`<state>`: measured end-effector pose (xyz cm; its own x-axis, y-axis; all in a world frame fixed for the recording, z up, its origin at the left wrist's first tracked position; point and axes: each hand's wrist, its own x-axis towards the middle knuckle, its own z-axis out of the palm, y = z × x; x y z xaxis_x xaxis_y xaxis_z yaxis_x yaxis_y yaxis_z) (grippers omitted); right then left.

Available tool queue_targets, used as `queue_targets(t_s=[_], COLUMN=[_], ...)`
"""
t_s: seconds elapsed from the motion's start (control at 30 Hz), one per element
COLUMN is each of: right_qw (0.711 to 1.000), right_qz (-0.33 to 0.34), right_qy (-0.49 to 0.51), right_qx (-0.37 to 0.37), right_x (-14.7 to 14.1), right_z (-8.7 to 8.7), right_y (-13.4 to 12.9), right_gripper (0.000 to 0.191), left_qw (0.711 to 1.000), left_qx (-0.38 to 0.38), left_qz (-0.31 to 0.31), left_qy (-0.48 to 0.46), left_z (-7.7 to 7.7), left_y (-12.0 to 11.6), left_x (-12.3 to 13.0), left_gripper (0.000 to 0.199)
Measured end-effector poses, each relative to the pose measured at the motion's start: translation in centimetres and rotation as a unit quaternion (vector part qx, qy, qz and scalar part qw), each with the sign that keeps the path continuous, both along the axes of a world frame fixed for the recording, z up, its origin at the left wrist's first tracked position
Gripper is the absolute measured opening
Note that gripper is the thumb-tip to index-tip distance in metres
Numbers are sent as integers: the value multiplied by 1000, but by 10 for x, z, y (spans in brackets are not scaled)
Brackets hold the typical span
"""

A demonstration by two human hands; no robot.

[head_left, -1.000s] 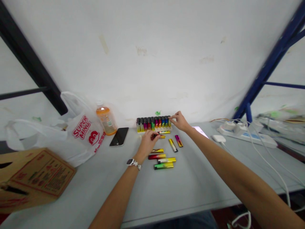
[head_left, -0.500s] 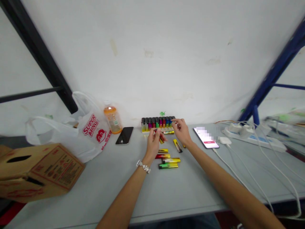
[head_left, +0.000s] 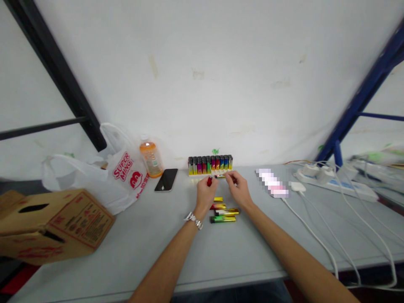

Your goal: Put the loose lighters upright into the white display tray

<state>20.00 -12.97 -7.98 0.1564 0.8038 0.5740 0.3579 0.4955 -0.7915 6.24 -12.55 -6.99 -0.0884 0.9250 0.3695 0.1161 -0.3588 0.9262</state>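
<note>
Rows of upright lighters with black tops stand in a white tray [head_left: 196, 176] against the wall. In front of the tray's left part, my left hand [head_left: 205, 194] is closed around a red lighter [head_left: 209, 181]. My right hand [head_left: 239, 187] is at the tray's front right, thumb and fingers pinched beside a lighter [head_left: 220, 176] lying flat; what the fingertips hold is too small to make out. Between my wrists several lighters lie flat, among them a green one [head_left: 223, 219], a clear one [head_left: 226, 212] and a red one [head_left: 218, 206].
To the left are a black phone [head_left: 166, 180], an orange drink bottle [head_left: 151, 159], a white plastic bag [head_left: 118, 181] and a cardboard box [head_left: 75, 223]. On the right lie a lit phone [head_left: 272, 183], a white charger [head_left: 297, 187], cables and a power strip [head_left: 347, 185].
My right hand has moved down and left, and its fingers have closed. My left hand has turned, showing the red lighter. The loose lighters near my right hand are no longer visible.
</note>
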Motion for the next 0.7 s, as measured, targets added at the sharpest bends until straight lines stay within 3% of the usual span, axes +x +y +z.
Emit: queue_targets(t_s=[0.37,0.7], right_qw=[999,999], right_qz=[26,25], right_qy=[28,19], right_qx=[-24,-32], right_x=[2,-2], right_z=[-5,-3], right_y=[3,0], right_gripper=[34,35], left_qw=[1000,999], left_qx=[6,-7], left_qz=[-20,17], left_qy=[2,49], left_z=[4,-3], left_y=[-7,2], left_x=[-1,0], left_gripper=[51,31])
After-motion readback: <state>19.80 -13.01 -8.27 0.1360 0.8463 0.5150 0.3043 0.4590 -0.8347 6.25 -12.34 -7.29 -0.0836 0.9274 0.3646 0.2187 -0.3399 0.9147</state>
